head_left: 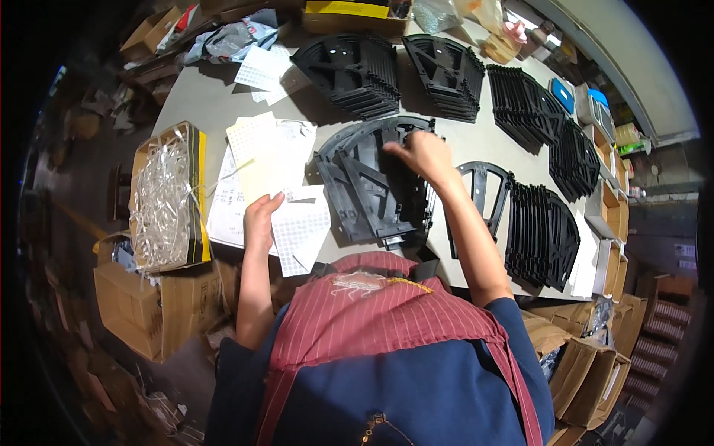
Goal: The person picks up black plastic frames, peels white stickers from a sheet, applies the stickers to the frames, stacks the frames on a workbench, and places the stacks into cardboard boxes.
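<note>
My left hand (259, 224) is closed at the edge of a white sheet of round stickers (303, 227), pinching it between thumb and fingers near the table's front. My right hand (430, 157) is over the far right part of a black plastic fan-shaped frame (358, 178). Its thumb is stretched out to the left, apart from the other fingers, which bend down with their tips hidden. I see nothing held in it. The black frame lies in front of me, ribs facing up. Right of it, partly behind my right forearm, lies another black frame (487, 195).
Stacks of black frames (349, 74) stand along the table's far and right sides. Pale sticker sheets (256, 149) and papers lie at left. A box of clear plastic strips (165, 201) stands at the left edge; cardboard boxes (587, 379) crowd the lower right.
</note>
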A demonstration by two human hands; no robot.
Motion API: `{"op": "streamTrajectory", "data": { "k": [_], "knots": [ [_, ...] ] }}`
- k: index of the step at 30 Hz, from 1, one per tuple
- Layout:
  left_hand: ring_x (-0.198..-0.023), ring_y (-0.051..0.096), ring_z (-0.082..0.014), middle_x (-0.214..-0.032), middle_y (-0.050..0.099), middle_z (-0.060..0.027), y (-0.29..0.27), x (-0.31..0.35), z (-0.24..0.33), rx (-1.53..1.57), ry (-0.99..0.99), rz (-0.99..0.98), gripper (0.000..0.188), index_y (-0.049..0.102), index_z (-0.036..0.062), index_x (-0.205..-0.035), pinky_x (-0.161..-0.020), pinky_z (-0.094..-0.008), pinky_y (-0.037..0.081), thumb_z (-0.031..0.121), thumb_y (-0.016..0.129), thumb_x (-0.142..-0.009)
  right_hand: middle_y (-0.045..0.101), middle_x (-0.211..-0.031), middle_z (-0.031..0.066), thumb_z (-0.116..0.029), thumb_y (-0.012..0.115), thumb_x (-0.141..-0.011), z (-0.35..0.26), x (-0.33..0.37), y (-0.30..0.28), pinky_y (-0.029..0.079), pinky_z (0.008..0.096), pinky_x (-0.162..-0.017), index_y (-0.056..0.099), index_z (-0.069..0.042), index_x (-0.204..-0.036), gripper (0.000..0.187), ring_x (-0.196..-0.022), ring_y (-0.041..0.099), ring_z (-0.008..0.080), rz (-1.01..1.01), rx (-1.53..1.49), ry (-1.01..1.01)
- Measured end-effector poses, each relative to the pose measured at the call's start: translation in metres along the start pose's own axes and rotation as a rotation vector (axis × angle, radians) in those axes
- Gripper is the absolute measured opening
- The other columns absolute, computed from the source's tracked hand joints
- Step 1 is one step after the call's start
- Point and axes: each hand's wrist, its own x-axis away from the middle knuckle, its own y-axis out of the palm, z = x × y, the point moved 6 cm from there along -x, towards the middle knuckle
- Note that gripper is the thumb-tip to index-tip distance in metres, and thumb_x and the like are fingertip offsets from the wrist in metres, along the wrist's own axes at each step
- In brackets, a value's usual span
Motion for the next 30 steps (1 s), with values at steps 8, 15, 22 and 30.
{"op": "streamTrajectory", "data": {
  "k": [8,15,22,30],
  "knots": [
    [-0.092,0.069,-0.0211,-0.104,0.071,-0.0164,-0.006,-0.001,-0.003,0.037,0.005,-0.010,0.028,0.065,-0.0111,-0.110,-0.083,-0.0291,0.052,0.012,0.069,-0.093,0.071,-0.076,0.0190,-0.050,0.070,-0.080,0.056,0.053,-0.042,0.055,0.0427,-0.073,0.075,-0.001,-0.086,0.049,-0.076,0.072,0.0343,-0.087,-0.279,0.248],
    [-0.087,0.068,-0.0181,-0.099,0.072,-0.0143,0.004,-0.005,0.005,-0.011,0.021,-0.021,0.025,0.067,-0.0086,-0.106,-0.078,-0.0257,0.051,0.013,0.069,-0.093,0.073,-0.081,0.0189,-0.059,0.070,-0.083,0.205,0.110,-0.011,0.058,0.0454,-0.069,0.072,-0.001,-0.080,0.059,-0.078,0.072,0.0366,-0.054,0.253,0.334],
    [-0.086,0.069,-0.0176,-0.098,0.072,-0.0141,0.000,-0.003,-0.003,-0.004,0.084,0.016,0.024,0.068,-0.0086,-0.105,-0.078,-0.0258,0.051,0.013,0.068,-0.094,0.072,-0.099,0.0153,-0.023,0.073,-0.084,0.080,0.053,-0.030,0.055,0.0414,-0.080,0.065,-0.002,-0.104,0.030,-0.093,0.070,0.0342,0.059,-0.127,-0.072],
    [-0.085,0.066,-0.0142,-0.096,0.071,-0.0111,-0.002,0.004,-0.003,-0.032,0.151,0.026,0.022,0.068,-0.0072,-0.101,-0.078,-0.0241,0.050,0.014,0.069,-0.095,0.068,-0.083,0.0185,-0.008,0.067,-0.078,-0.059,-0.010,0.034,0.055,0.0452,-0.073,0.060,-0.001,-0.088,0.014,-0.082,0.069,0.0370,0.113,-0.206,-0.547]
  ]
}}
